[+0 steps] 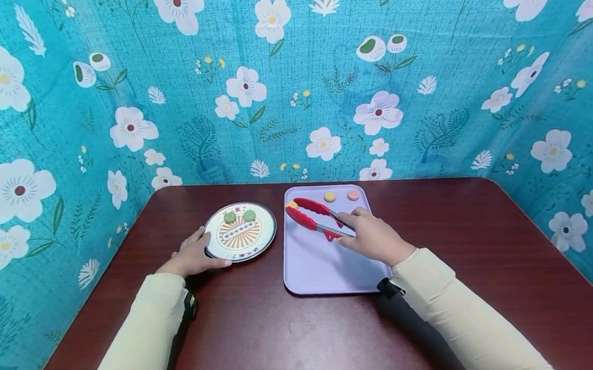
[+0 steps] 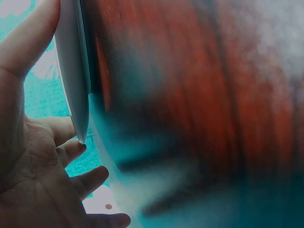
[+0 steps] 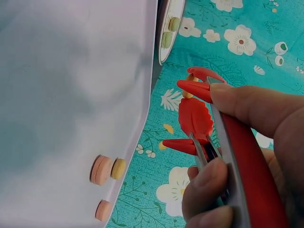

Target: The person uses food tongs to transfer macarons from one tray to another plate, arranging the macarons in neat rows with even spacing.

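My right hand (image 1: pixel 376 236) grips red-tipped tongs (image 1: pixel 309 221) over the far left part of a lavender tray (image 1: pixel 327 268). Between the tong tips is a yellow macaron (image 1: pixel 291 205), seen partly hidden by a red tip in the right wrist view. At the left, my left hand (image 1: pixel 195 256) holds the near-left rim of a round patterned plate (image 1: pixel 264 232), thumb along the front edge and fingers at the side. Two green macarons (image 1: pixel 239 216) sit side by side toward the plate's far edge.
Along the tray's far edge lie a yellow macaron (image 1: pixel 329 196) and a pink macaron (image 1: pixel 352 195); the right wrist view shows another pink macaron (image 3: pixel 103 210). The dark wooden table (image 1: pixel 265 339) ends at a blue floral cloth (image 1: pixel 291 95). Plate and tray stand apart.
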Available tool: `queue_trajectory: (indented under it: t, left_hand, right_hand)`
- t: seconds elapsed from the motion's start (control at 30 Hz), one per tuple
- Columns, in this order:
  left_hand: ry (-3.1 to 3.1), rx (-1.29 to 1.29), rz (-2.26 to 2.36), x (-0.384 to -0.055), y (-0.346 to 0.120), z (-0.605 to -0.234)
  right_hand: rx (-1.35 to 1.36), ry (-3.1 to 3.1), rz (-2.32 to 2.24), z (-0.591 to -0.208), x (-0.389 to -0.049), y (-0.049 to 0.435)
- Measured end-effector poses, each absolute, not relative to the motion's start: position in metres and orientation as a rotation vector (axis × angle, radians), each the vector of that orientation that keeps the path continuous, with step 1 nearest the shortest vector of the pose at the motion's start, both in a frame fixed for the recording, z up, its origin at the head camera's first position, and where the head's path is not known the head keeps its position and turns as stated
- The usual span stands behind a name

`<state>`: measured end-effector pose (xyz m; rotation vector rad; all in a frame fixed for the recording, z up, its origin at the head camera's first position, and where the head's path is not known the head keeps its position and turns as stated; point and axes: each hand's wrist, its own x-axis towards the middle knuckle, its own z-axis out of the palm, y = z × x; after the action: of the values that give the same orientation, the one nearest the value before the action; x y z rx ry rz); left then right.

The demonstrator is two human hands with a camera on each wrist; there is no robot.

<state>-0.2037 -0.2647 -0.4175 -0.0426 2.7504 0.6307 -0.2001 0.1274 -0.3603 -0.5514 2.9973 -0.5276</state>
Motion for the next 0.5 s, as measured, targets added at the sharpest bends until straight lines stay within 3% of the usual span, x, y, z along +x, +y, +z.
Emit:
queue_trajectory:
  t: [0.5]
  left_hand:
    - [2.751,-0.035,0.624,-0.2037,-0.2656,-0.4175]
  right_hand:
    - [-0.574,2.982,-0.511,-0.3556,-0.2021,0.1187]
